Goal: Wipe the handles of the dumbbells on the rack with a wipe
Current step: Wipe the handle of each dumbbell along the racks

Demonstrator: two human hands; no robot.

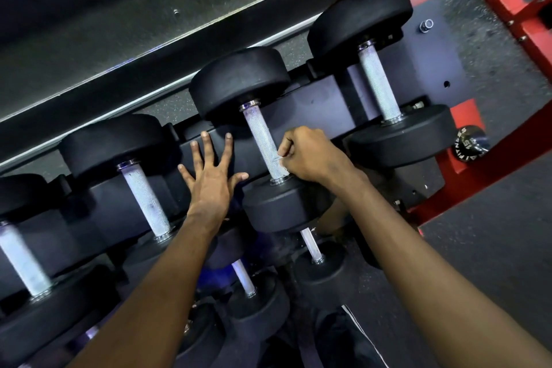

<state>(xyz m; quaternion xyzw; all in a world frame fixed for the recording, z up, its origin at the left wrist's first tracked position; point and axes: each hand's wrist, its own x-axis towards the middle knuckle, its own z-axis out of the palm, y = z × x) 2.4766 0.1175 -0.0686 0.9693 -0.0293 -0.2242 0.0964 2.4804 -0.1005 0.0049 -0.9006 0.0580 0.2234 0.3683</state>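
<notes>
Head view looks down on a black rack (pixel 313 107) holding a row of black dumbbells with knurled metal handles. The right hand (pixel 310 155) is closed in a fist around a small white wipe (pixel 280 160), pressed against the lower part of the handle (pixel 263 143) of the second dumbbell from the right. The left hand (pixel 209 176) lies open, fingers spread, flat on the rack rail just left of that handle. Smaller dumbbells sit on a lower tier.
</notes>
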